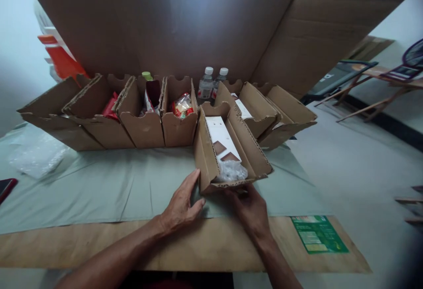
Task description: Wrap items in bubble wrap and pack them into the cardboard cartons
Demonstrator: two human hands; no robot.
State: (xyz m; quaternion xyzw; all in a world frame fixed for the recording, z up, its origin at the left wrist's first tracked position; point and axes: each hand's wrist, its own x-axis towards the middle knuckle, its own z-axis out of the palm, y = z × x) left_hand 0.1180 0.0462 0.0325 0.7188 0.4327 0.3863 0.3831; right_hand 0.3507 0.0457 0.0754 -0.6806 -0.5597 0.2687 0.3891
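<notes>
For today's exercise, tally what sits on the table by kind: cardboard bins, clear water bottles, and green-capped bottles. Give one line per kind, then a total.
Cardboard bins: 7, including the bin that the left hand and right hand touch
Clear water bottles: 2
Green-capped bottle: 1
Total: 10

Both forearms extend forward from the lower edge of the view, converging toward the centre. The left hand point(180, 205) is open, palm inward, fingers together and extended, thumb spread. The right hand point(249, 207) is back-up, fingers curled forward, fingertips hidden.
</notes>
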